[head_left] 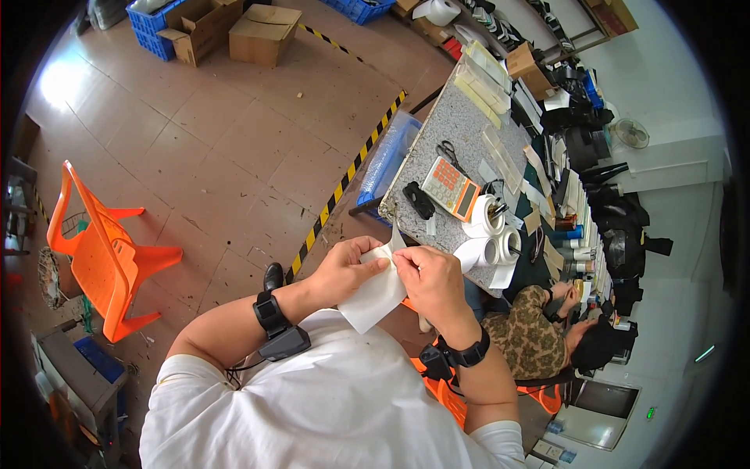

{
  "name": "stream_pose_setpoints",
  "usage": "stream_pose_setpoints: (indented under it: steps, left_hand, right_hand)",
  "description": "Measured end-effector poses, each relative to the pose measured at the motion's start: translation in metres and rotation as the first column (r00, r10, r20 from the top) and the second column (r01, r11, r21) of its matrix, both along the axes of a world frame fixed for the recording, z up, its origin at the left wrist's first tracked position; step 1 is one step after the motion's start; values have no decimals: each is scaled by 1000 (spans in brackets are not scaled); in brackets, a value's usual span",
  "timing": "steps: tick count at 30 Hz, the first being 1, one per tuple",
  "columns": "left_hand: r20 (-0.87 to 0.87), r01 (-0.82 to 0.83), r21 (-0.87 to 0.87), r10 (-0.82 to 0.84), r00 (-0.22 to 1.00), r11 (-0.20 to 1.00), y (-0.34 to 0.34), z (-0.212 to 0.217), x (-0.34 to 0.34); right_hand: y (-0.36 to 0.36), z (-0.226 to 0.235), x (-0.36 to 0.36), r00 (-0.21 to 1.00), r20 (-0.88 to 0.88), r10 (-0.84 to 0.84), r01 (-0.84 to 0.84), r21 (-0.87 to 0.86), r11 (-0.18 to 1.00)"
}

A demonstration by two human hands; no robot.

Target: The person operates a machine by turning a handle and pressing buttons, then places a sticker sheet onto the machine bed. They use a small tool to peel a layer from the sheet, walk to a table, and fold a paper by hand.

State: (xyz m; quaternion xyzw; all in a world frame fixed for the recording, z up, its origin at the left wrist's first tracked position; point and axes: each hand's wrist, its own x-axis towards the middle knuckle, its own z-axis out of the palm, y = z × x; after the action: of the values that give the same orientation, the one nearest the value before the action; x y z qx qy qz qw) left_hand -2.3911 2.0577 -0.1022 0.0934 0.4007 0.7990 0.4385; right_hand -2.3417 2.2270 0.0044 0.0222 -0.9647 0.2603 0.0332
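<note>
A cream-white sheet (369,306), thin like paper or cloth, hangs between my two hands in front of my chest. My left hand (349,270) pinches it near the upper edge, thumb on top. Close beside it, my right hand (431,280) is closed on the sheet's upper right part, fingertips pressed together. The sheet's upper corner sticks up between the hands, and its lower part hangs loose. Whether anything small lies inside the pinch is hidden by the fingers.
Ahead right stands a speckled table (426,152) with a calculator (451,187), scissors (448,153) and white rolls (478,252). A co-worker in a camouflage top (531,332) sits at right. An orange chair (105,250) stands left; cardboard boxes (264,35) lie on the floor beyond.
</note>
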Motion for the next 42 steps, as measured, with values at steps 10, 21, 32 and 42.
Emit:
stream_pose_setpoints:
  steps: [10, 21, 32, 42]
  left_hand:
    - [-156, -17, -170, -10, 988, 985, 2, -9, 3]
    - [-21, 33, -73, -35, 999, 997, -3, 3, 0]
    - [-50, 26, -94, -30, 998, 995, -2, 0, 1]
    - [-224, -11, -219, -39, 974, 976, 1, -4, 2]
  right_hand:
    - [-1, -12, 4, 998, -37, 45, -42, 81, 996]
    - [2, -5, 6, 998, 35, -56, 59, -92, 994]
    - [-1, -5, 7, 1000, 5, -10, 11, -6, 1000]
    - [-2, -17, 12, 998, -63, 27, -21, 89, 996]
